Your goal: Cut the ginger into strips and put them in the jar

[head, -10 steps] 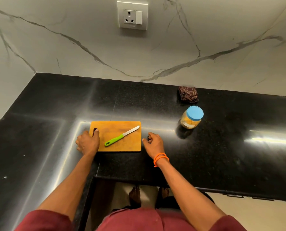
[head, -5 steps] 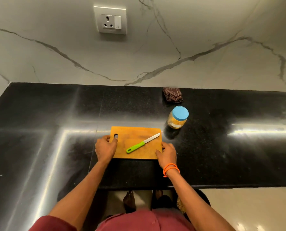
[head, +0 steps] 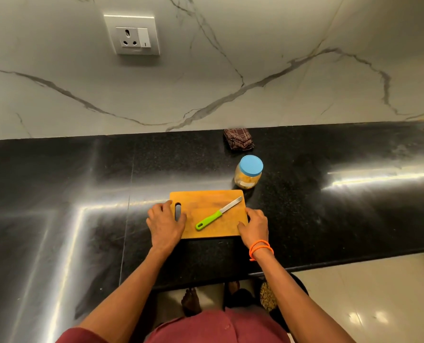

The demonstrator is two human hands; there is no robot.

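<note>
Board [head: 207, 206] lies on black counter [head: 82, 181] w/ both hands on its ends. Left hand [head: 165, 224] grips the left end by the slot, thumb on top; right hand [head: 254, 225] holds the right edge, fingers curled round it. Knife [head: 217, 214], green handle, lies diagonally on board, untouched. Jar [head: 248, 172], blue lid on, stands just beyond board's far right corner. Cloth [head: 238, 139] sits behind jar near wall. Ginger: can't tell where.

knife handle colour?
Bright green handle; plain steel blade. Head view, lying on the cutting board.
</note>
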